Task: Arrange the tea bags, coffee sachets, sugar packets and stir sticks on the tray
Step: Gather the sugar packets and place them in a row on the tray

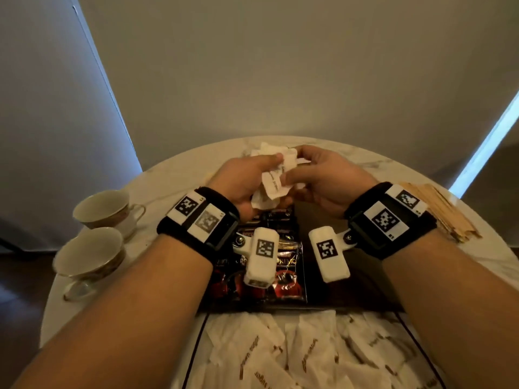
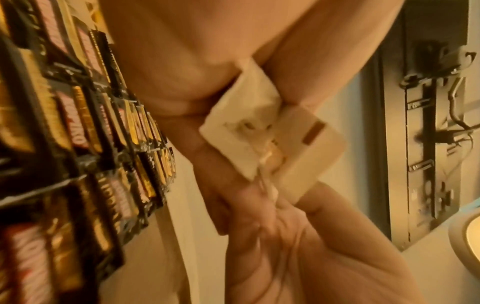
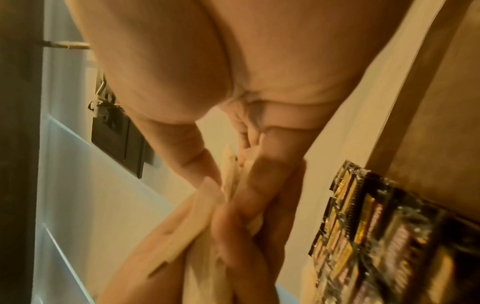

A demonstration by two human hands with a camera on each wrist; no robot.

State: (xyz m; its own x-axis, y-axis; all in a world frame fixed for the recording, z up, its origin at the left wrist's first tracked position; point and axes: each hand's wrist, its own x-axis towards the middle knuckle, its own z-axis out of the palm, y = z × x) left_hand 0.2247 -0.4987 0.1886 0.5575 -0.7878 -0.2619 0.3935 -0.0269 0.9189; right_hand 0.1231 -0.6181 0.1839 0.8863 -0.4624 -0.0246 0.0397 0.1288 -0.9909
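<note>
Above the tray (image 1: 323, 301), both hands, left (image 1: 241, 183) and right (image 1: 328, 178), pinch white packets (image 1: 271, 181) (probably squaring them for placing).

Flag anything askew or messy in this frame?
The white sugar packets nearest the camera lie jumbled, overlapping at mixed angles, unlike the coffee sachets laid in rows. The stir sticks sit off the tray, on the table. Both hands hold a crumpled bunch of white packets.
</note>
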